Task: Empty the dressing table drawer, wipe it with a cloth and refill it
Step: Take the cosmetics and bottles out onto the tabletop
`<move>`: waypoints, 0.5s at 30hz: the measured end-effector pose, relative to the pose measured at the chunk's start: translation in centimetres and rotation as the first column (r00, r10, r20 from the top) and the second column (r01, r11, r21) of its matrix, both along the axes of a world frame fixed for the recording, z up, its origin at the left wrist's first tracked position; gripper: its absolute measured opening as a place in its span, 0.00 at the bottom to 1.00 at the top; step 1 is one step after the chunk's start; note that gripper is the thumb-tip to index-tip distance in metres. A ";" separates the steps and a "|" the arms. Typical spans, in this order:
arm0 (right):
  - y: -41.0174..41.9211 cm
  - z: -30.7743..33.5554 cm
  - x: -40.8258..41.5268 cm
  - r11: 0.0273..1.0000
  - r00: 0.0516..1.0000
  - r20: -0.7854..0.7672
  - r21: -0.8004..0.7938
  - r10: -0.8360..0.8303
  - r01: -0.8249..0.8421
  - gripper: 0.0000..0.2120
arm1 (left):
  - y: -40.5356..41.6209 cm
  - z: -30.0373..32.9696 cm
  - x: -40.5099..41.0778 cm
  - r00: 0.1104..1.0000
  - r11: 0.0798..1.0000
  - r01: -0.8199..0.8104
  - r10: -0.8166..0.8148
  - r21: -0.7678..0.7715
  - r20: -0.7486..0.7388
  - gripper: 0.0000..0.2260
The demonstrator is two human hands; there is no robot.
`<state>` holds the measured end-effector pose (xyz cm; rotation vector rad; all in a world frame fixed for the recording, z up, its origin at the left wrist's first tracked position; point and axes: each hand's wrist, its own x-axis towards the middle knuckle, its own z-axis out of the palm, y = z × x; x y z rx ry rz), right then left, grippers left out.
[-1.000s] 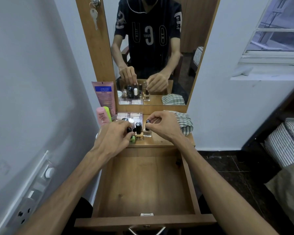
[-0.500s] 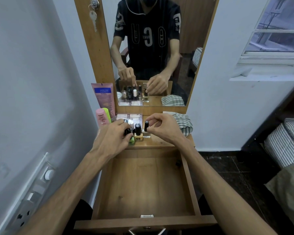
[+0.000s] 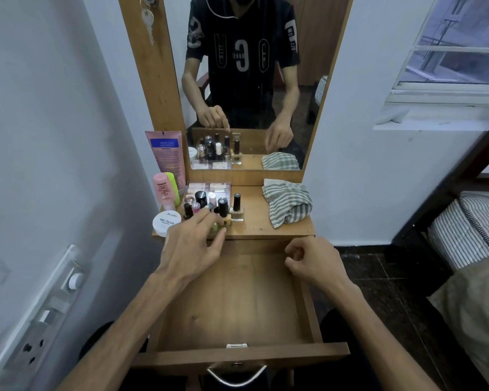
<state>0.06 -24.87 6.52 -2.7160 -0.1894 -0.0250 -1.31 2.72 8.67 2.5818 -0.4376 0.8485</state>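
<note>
The wooden drawer [image 3: 232, 300] is pulled out toward me and its bottom is bare. On the dressing table top [image 3: 260, 227] behind it stands a cluster of nail polish bottles [image 3: 209, 203], with a clear bottle [image 3: 237, 211] at its right end. My left hand [image 3: 195, 245] reaches into the cluster's front. Its fingers are spread and fairly straight around a small green bottle [image 3: 215, 227], touching it. My right hand [image 3: 308, 261] hovers over the drawer's back right corner, loosely curled and holding nothing. A green-striped cloth [image 3: 287, 204] lies crumpled on the table top's right side.
A white jar [image 3: 165, 221], a pink bottle [image 3: 163, 190], a pink tube [image 3: 167, 153] and a flat palette box [image 3: 209, 187] crowd the table's left and back. The mirror [image 3: 251, 80] rises behind. A wall with sockets [image 3: 40, 320] is close on the left; a striped mattress [image 3: 463, 227] is on the right.
My right hand let go of the clear bottle and pulled back from the table top to over the drawer. My left hand's fingers loosened and spread at the bottles.
</note>
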 end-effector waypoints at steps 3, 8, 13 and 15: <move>-0.2 -1.3 -0.4 0.987 1.000 -0.001 -0.161 0.004 -0.005 0.17 | -1.7 -1.6 -1.0 0.997 0.998 0.055 -0.055 0.009 -0.048 0.04; 0.3 -2.9 0.1 0.966 1.000 0.005 -0.257 0.006 -0.005 0.15 | -4.0 -4.4 -2.0 0.973 0.996 0.084 -0.083 -0.003 -0.213 0.07; 0.2 -3.4 0.2 0.974 1.000 0.023 -0.226 0.017 -0.012 0.13 | -4.9 -6.4 -2.8 0.941 0.995 0.099 -0.088 0.017 -0.327 0.07; 0.1 -3.2 0.0 0.983 0.999 0.037 -0.181 0.014 -0.007 0.13 | -4.9 -7.0 -3.0 0.934 0.995 0.101 -0.089 0.017 -0.345 0.07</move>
